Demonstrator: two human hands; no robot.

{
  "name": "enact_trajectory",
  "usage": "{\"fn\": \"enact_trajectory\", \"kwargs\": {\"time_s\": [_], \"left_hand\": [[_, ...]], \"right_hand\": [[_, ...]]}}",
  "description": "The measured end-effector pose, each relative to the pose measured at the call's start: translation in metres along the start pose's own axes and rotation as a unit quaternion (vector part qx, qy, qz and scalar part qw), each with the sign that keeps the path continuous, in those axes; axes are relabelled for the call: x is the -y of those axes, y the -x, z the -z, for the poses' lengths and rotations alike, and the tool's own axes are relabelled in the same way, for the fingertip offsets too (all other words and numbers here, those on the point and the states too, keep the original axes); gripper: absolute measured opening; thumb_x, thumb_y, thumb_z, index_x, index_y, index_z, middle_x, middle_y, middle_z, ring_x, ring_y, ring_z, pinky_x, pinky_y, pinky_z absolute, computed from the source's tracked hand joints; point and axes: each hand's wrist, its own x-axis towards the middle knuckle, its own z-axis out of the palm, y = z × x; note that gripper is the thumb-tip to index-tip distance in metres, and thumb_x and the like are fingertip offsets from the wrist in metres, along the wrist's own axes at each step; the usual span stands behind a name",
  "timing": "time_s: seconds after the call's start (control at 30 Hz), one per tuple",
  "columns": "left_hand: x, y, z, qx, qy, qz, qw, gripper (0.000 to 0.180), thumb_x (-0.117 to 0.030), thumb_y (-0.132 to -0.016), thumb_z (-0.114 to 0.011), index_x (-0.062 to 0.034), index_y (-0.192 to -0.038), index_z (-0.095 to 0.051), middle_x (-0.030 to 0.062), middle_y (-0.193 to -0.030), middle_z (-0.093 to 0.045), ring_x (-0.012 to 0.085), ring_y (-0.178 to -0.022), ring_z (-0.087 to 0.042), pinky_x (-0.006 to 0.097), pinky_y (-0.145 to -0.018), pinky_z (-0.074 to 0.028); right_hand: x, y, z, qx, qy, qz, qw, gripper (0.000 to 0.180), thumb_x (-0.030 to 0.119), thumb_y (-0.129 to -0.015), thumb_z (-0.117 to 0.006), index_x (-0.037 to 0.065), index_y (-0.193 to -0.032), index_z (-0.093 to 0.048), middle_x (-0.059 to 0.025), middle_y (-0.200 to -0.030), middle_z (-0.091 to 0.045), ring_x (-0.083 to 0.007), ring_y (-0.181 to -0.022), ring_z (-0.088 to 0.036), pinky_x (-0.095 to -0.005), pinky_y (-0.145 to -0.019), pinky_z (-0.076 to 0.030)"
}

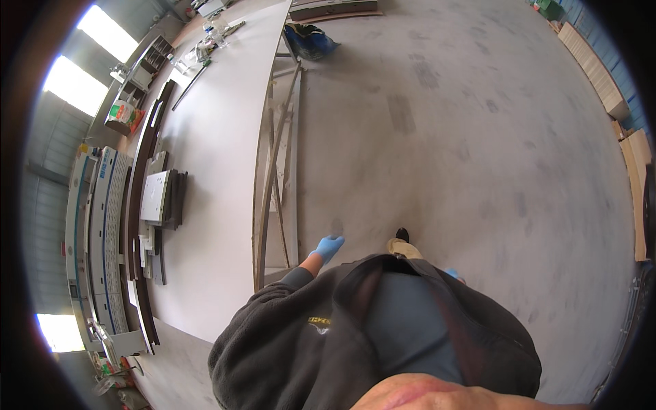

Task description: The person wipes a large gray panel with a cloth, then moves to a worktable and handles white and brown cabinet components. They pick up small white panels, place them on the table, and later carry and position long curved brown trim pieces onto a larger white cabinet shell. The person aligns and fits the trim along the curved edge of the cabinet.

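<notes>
My left hand (329, 247) wears a blue glove and swings free in front of my body, fingers loosely apart, holding nothing. It hangs over the grey concrete floor (465, 150), just right of the edge of a long white table (219, 150). Only a sliver of my right hand (452, 273), also in a blue glove, shows past my dark jacket; its fingers are hidden. One shoe (402, 236) steps forward below my left hand.
Dark and white panels (162, 198) lie stacked on the table's left part. A long machine (96, 225) runs along the far left. Light boards (594, 65) are stacked at the right wall. A blue bag (311, 39) lies by the table's far end.
</notes>
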Motion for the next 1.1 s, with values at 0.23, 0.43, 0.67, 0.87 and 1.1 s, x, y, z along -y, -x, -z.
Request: {"fn": "enact_trajectory", "kwargs": {"time_s": [0.23, 0.43, 0.67, 0.87, 1.1], "left_hand": [[-0.071, -0.049, 0.007, -0.011, -0.129, 0.022, 0.991, 0.056, -0.045, -0.096, -0.066, 0.0045, -0.122, -0.073, 0.0171, -0.112, -0.078, 0.0296, -0.104, -0.072, 0.044, -0.092, -0.054], [-0.157, -0.088, 0.01, -0.05, -0.002, 0.022, 0.998, 0.052, -0.047, -0.093, -0.068, -0.0034, -0.118, -0.079, 0.0133, -0.114, -0.078, 0.0246, -0.107, -0.073, 0.037, -0.096, -0.055], [-0.196, -0.177, 0.13, -0.082, 0.006, 0.051, 0.995, 0.06, -0.05, -0.094, -0.069, 0.0002, -0.127, -0.074, 0.0172, -0.12, -0.076, 0.0286, -0.108, -0.072, 0.04, -0.098, -0.055], [-0.246, -0.253, 0.258, -0.184, -0.05, -0.02, 0.981, 0.056, -0.046, -0.095, -0.062, 0.0037, -0.118, -0.074, 0.0263, -0.112, -0.076, 0.0343, -0.105, -0.074, 0.044, -0.095, -0.056], [-0.319, -0.255, 0.311, -0.257, 0.159, -0.069, 0.951, 0.046, -0.037, -0.101, -0.068, -0.0014, -0.13, -0.072, 0.0119, -0.128, -0.075, 0.0198, -0.117, -0.068, 0.036, -0.104, -0.052]], "right_hand": [[0.074, -0.056, 0.278, -0.012, -0.274, -0.094, 0.957, 0.036, 0.036, -0.105, -0.051, 0.007, -0.121, -0.066, -0.0157, -0.11, -0.077, -0.0273, -0.089, -0.074, -0.0433, -0.072, -0.057], [0.126, -0.164, 0.397, 0.017, -0.256, -0.187, 0.948, 0.041, 0.039, -0.106, -0.05, 0.006, -0.113, -0.072, -0.0098, -0.1, -0.078, -0.0253, -0.081, -0.073, -0.0443, -0.069, -0.057], [0.256, -0.282, 0.453, 0.052, -0.029, 0.026, 0.998, 0.041, 0.04, -0.104, -0.056, 0.004, -0.103, -0.077, -0.0096, -0.09, -0.077, -0.0238, -0.076, -0.07, -0.0461, -0.069, -0.054], [0.387, -0.348, 0.521, -0.004, -0.089, 0.113, 0.99, 0.035, 0.035, -0.1, -0.059, 0.005, -0.093, -0.074, -0.0092, -0.085, -0.074, -0.0193, -0.071, -0.066, -0.0378, -0.069, -0.053], [0.463, -0.435, 0.576, 0.104, 0.157, 0.165, 0.968, 0.039, 0.04, -0.102, -0.06, 0.005, -0.107, -0.076, -0.0166, -0.101, -0.078, -0.0282, -0.092, -0.076, -0.0421, -0.08, -0.057]]}}
